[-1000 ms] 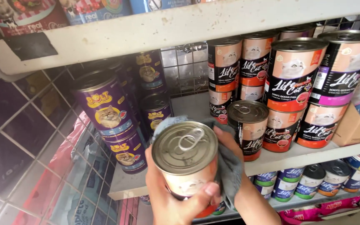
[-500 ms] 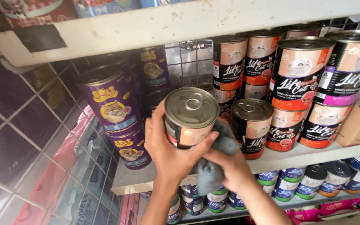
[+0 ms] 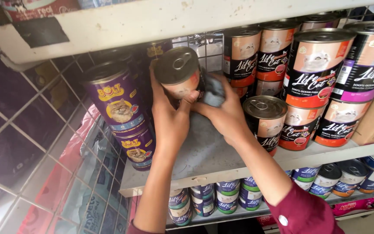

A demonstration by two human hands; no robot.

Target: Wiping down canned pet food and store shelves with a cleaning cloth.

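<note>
1. The left hand (image 3: 169,117) has its fingers closed around the tilted can (image 3: 179,71), lifted above the shelf (image 3: 204,151), near its back edge.
2. The right hand (image 3: 224,115), just beside, pinches a grey cloth (image 3: 214,89) against the can.

Stacked purple cans (image 3: 120,106) left, orange-and-black cans (image 3: 314,65) right (one silver-lidded can (image 3: 179,71) held between).

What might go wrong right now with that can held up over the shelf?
The left hand holds the can tilted above the shelf, so it may slip and fall. The right hand presses a grey cloth beside it; its forearm passes close to the single can and the stacked cans, which might get knocked over.
</note>
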